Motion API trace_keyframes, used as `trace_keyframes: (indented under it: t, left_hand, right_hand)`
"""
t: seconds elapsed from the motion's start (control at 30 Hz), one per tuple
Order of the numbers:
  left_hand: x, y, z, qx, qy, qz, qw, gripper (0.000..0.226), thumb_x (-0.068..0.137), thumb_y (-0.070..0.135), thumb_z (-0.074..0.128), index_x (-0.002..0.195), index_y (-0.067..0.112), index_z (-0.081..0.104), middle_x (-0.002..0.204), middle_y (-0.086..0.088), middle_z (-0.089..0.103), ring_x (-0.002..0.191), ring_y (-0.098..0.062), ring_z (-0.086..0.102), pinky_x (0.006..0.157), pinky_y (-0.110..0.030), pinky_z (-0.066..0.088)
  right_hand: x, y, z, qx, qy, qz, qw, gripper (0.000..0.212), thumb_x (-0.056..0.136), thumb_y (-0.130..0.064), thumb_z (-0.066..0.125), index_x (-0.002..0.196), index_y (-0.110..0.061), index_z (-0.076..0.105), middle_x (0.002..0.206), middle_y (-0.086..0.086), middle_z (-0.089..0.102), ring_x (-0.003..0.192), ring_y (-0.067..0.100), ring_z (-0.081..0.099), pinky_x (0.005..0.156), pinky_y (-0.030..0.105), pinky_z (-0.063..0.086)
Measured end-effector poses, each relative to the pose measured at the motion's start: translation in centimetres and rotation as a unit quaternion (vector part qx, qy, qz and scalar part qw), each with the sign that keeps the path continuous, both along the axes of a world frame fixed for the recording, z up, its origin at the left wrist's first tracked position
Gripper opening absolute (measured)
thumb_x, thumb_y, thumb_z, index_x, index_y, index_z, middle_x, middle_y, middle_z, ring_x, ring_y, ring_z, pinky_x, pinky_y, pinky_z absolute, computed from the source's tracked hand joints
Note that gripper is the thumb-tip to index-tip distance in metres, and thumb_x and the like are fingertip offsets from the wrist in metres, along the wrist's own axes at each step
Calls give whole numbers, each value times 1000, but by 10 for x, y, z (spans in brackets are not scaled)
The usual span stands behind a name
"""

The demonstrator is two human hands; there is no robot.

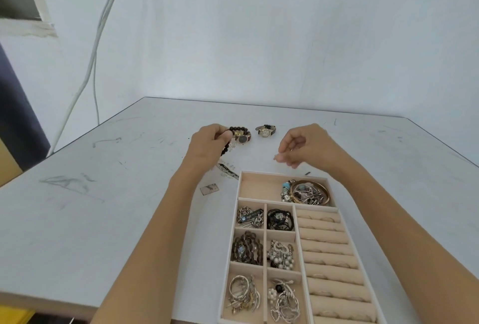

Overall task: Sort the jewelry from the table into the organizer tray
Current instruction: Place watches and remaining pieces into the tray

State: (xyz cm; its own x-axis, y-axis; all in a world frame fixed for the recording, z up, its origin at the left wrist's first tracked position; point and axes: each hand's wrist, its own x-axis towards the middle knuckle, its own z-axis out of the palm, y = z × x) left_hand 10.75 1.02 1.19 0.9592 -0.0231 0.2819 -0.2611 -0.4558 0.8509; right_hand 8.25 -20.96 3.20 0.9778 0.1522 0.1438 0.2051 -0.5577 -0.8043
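My left hand [208, 146] grips a dark beaded bracelet [228, 143] just above the table, beyond the tray's far left corner. My right hand [303, 146] hovers past the tray's far edge, its fingertips pinching a tiny silvery piece [275, 158] that is too small to identify. The beige organizer tray [239, 186] lies near the front edge, its small compartments filled with beads, rings, pearls and chains. Bangles [308, 191] fill the wide far compartment. Two watches lie on the table behind my hands: one with a dark dial [243, 138] and one with a light dial [265, 131].
A small dark scrap [209, 188] and a thin dark chain-like piece [228, 170] lie on the white table [103, 207] left of the tray. White cables [96, 51] hang down the wall at the left. The tray's right column holds ring rolls [329, 253].
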Motion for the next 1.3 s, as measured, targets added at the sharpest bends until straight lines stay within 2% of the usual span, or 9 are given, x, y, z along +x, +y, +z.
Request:
trace_keyframes:
  t: [0.13,0.23,0.37,0.57,0.73,0.83,0.93,1.03,1.3]
  left_hand:
    - [-11,-2,12,-47,-41,-22,998,16,98,19,50,86,11,59,70,3,49,61,-9,40,54,-12,35]
    - [-20,-5,22,-101,-82,-24,991,16,98,20,50,89,10,60,74,1,52,61,-8,42,50,-6,35]
    - [-32,-6,22,-164,-115,-39,979,15,98,18,51,87,15,60,76,6,56,68,-4,47,66,-14,40]
    - [-64,-12,3,-176,-105,-50,977,18,97,17,51,81,16,58,71,5,56,70,-11,46,66,-19,39]
    - [-81,-13,-11,-193,-80,-43,977,20,96,20,53,90,3,61,83,-5,56,80,-13,48,77,-24,38]
    - [-90,-12,-15,-204,-84,-48,974,31,92,27,53,95,-3,61,84,-7,57,83,-14,50,79,-25,39]
    - [-95,-10,-18,-209,-78,-35,974,18,96,18,52,91,4,61,79,1,58,76,-8,50,72,-14,38]
    - [-99,-9,-19,-215,-63,-31,974,16,97,16,51,85,10,59,77,4,57,70,-5,46,62,-9,36]
    - [-99,-8,-20,-223,-44,-21,973,26,98,16,48,73,18,56,77,-4,56,72,-16,42,64,-25,34]
  right_hand:
    - [-28,4,19,122,-10,7,992,14,73,7,76,85,5,68,73,18,67,60,18,67,62,24,58]
    - [-57,9,28,137,-11,28,990,15,75,7,74,88,3,70,79,20,70,70,23,70,67,26,58]
    - [-97,14,32,144,15,60,988,20,77,5,72,96,-1,72,83,17,72,72,23,71,69,24,57]
    - [-147,29,30,116,99,128,980,13,77,-2,74,90,-5,75,81,17,73,73,22,71,71,23,57]
    - [-166,45,21,46,138,161,976,10,77,-8,77,86,-8,75,70,10,72,55,14,62,45,17,42]
    - [-171,53,13,33,154,165,974,11,76,-7,78,87,-5,74,74,14,73,50,17,55,44,15,40]
    - [-172,61,6,11,132,166,977,11,74,-8,80,84,-6,76,73,14,73,55,19,54,49,17,43]
    - [-173,67,3,-51,88,159,982,9,73,-10,81,81,-11,78,71,8,72,49,-1,53,54,11,40]
    - [-171,78,-4,-151,17,112,982,9,68,-18,83,74,-22,78,65,-4,71,50,-2,54,58,24,45]
